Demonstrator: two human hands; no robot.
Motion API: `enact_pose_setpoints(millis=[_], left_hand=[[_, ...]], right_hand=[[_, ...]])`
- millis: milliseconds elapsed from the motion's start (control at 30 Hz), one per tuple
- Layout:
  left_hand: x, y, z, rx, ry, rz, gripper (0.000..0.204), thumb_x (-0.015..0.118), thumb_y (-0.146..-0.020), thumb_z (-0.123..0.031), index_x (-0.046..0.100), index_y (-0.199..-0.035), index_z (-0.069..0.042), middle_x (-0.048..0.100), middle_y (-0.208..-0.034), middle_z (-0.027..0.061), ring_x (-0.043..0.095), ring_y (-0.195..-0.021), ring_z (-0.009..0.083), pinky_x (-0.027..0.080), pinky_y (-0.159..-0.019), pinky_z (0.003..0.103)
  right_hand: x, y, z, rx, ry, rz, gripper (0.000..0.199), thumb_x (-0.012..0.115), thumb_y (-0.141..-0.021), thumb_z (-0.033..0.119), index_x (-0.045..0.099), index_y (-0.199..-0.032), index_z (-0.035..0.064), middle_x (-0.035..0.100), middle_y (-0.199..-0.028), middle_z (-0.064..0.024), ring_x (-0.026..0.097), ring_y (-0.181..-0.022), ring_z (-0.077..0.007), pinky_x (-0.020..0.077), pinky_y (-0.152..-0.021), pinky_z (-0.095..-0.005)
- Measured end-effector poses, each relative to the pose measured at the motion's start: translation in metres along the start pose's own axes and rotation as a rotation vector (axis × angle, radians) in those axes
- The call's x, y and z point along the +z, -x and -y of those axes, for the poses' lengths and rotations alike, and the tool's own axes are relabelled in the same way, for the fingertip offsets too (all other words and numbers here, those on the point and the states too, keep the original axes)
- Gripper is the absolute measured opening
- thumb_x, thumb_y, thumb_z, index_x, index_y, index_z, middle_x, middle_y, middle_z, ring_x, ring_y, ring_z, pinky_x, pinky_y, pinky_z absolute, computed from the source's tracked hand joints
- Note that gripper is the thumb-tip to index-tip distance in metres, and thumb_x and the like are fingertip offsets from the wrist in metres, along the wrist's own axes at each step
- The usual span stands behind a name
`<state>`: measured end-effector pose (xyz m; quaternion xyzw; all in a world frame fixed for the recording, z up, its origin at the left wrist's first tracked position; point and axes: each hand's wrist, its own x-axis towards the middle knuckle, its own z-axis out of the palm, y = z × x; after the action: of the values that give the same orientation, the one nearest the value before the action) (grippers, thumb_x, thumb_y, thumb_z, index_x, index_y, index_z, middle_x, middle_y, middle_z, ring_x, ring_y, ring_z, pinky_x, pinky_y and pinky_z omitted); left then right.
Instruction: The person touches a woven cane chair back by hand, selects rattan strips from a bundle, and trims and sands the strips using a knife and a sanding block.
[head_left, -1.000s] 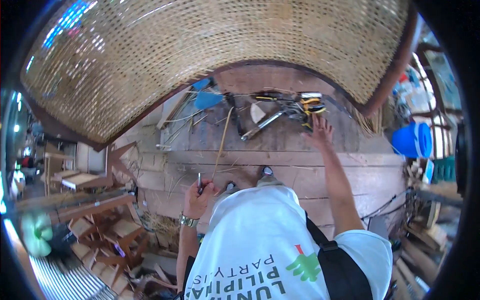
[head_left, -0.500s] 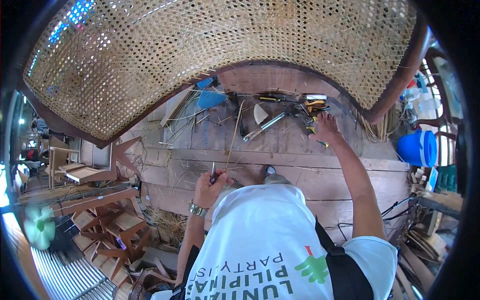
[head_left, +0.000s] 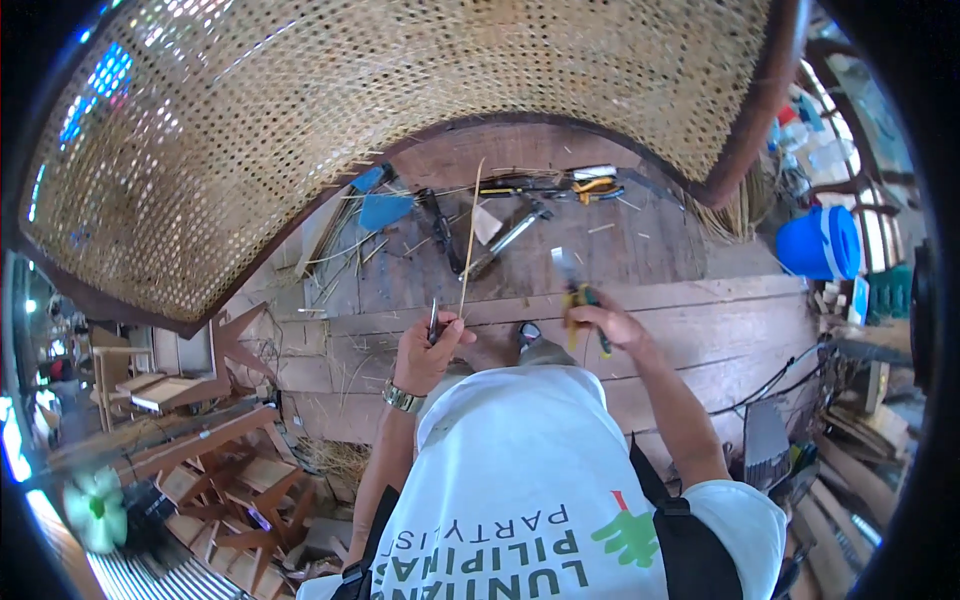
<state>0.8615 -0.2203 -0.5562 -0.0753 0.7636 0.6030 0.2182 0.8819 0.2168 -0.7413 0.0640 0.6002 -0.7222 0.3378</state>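
My left hand [head_left: 425, 355], with a wristwatch, is closed round a thin cane strip [head_left: 473, 230] that points away from me. The same hand also grips a short dark tool with a silvery tip [head_left: 434, 318]; its exact kind is unclear. To the right, my right hand [head_left: 615, 325] is closed on pliers with yellow and dark green handles [head_left: 580, 300], held above the planks. Their metal jaws are blurred. Beyond my hands spreads a large woven cane panel [head_left: 440, 70] in a curved dark wooden frame.
Under the panel lie a hammer [head_left: 512, 238], a dark bar-shaped tool [head_left: 438, 230], orange-handled pliers [head_left: 598, 188], a pale wedge [head_left: 486, 225] and a blue piece [head_left: 386, 211]. A blue bucket [head_left: 820, 243] stands at right. Wooden furniture parts [head_left: 235, 480] are piled at left.
My right hand has picked up the yellow-handled pliers from among the tools and brought them back toward me. My left hand keeps the strip and tipped tool, slightly farther forward in view.
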Motion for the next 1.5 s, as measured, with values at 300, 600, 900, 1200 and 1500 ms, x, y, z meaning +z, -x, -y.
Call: enact_pose_setpoints(millis=[300,600,900,1200,1500], left_hand=[[0.048,0.035,-0.014,0.05,-0.242,0.113,0.029,0.084,-0.126,-0.03,0.086,-0.136,-0.003,0.097,-0.107,0.0027,0.063,-0.078,0.0019,0.051,-0.071,0.03],[-0.012,0.111,0.064,-0.052,-0.042,0.034,0.024,0.082,-0.128,-0.023,0.086,-0.135,-0.001,0.096,-0.11,0.0053,0.079,-0.094,0.0057,0.062,-0.083,0.029],[-0.136,0.176,0.123,-0.01,0.187,-0.174,0.022,0.078,-0.131,-0.021,0.08,-0.139,-0.002,0.097,-0.117,0.0088,0.081,-0.099,0.0079,0.066,-0.088,0.03],[-0.182,0.17,0.143,0.034,0.633,-0.294,0.01,0.079,-0.13,-0.019,0.075,-0.122,-0.014,0.097,-0.124,0.0116,0.055,-0.072,-0.0014,0.041,-0.061,0.023],[-0.246,0.144,0.111,0.126,0.597,-0.381,0.01,0.086,-0.127,-0.02,0.082,-0.127,-0.011,0.098,-0.12,0.0123,0.054,-0.067,-0.0018,0.04,-0.059,0.022]], right_hand=[[0.114,0.035,0.067,-0.051,-0.674,0.32,0.074,0.078,-0.124,0.041,0.056,-0.187,0.0109,0.082,-0.14,-0.011,0.084,-0.129,-0.0255,0.0659,-0.12,-0.0438],[0.173,0.025,0.041,0.094,-0.17,0.336,0.077,0.091,-0.113,0.043,0.066,-0.175,0.0046,0.081,-0.123,-0.0104,0.08,-0.106,-0.0257,0.0652,-0.096,-0.0425],[0.093,-0.066,0.017,-0.544,1.171,-0.399,0.102,0.1,-0.104,0.049,0.058,-0.187,0.0089,0.067,-0.173,-0.0221,0.062,-0.16,-0.0429,0.0497,-0.136,-0.0574],[0.397,-0.092,0.023,-0.134,0.205,0.233,0.069,0.08,-0.13,0.038,0.058,-0.187,0.0077,0.071,-0.18,-0.016,0.069,-0.156,-0.0247,0.0562,-0.136,-0.0481],[0.409,-0.018,0.063,-0.054,0.2,0.117,0.022,0.081,-0.13,0.024,0.087,-0.142,0.0063,0.071,-0.096,0.0082,0.064,-0.089,-0.0052,0.0518,-0.077,-0.0292]])
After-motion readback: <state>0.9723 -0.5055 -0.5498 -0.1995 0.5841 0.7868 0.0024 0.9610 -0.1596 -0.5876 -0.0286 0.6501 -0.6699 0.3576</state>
